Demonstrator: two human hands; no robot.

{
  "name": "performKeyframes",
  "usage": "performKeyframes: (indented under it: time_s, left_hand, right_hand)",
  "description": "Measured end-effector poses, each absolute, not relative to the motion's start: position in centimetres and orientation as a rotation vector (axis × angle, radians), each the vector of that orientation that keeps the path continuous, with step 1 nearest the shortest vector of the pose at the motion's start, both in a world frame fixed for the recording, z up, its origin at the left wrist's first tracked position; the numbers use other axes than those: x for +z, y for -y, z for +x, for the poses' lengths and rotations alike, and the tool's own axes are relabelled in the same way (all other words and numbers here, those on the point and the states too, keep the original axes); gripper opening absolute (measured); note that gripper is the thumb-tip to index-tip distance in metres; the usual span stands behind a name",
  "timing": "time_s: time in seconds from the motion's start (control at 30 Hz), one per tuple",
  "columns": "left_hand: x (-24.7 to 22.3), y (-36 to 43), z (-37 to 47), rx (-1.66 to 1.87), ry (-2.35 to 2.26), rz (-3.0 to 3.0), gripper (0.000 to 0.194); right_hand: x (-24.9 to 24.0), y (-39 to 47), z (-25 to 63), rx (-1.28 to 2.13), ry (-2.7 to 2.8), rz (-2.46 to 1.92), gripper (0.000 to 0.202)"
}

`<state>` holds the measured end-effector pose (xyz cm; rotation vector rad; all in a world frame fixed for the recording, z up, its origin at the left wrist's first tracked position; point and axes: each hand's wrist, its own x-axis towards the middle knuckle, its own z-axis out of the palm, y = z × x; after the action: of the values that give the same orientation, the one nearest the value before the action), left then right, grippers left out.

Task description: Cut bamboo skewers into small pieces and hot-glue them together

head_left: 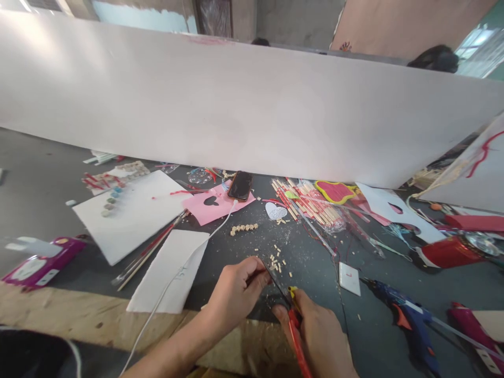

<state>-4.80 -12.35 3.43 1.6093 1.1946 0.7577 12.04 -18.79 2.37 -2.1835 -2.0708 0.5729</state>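
My right hand [318,333] is wrapped round a hand tool with red and yellow handles [296,341], which looks like pliers or cutters. A thin dark length [277,282] runs from the tool up to my left fingertips; I cannot tell whether it belongs to the tool. My left hand [240,289] is closed in a pinch at its far end, and what the fingers hold is hidden. Just beyond the hands lie several short cut wooden pieces [276,260] amid pale crumbs. A row of joined small pieces [244,228] lies farther back.
A phone [240,185] with a white cable rests on pink paper [200,207]. Bundled wooden sticks [311,205] lie behind. To the right are a white tile [349,279], a blue glue gun [409,315] and a red can [452,251]. A white board [252,105] stands across the back.
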Motion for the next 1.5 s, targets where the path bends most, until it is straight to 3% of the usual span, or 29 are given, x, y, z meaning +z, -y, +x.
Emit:
performKeyframes:
  time_s: [0.17,0.5,0.97,1.17,1.5]
  left_hand:
    - [3.7,12.5,-4.9,0.792,-1.150,1.643,0.019]
    - [3.0,11.1,-5.8,0.533,-0.707,0.883,0.024]
    - [3.5,12.3,-5.1,0.785,-1.178,1.686,0.017]
    - [3.4,12.1,-5.3,0.812,-0.966,1.454,0.014]
    - [3.4,12.0,-5.3,0.788,-0.789,1.059,0.028]
  right_hand:
    - [2.9,19.0,11.9,0.562,2.094,-2.167,0.025]
    - [2.6,19.6,11.9,0.458,2.092,-2.094,0.023]
    - [2.2,19.2,12.1,0.533,2.098,-2.191,0.025]
    - [1.2,19.9,13.2,0.463,2.084,-1.928,0.029]
    - [1.8,19.7,12.9,0.407,2.071,-1.794,0.036]
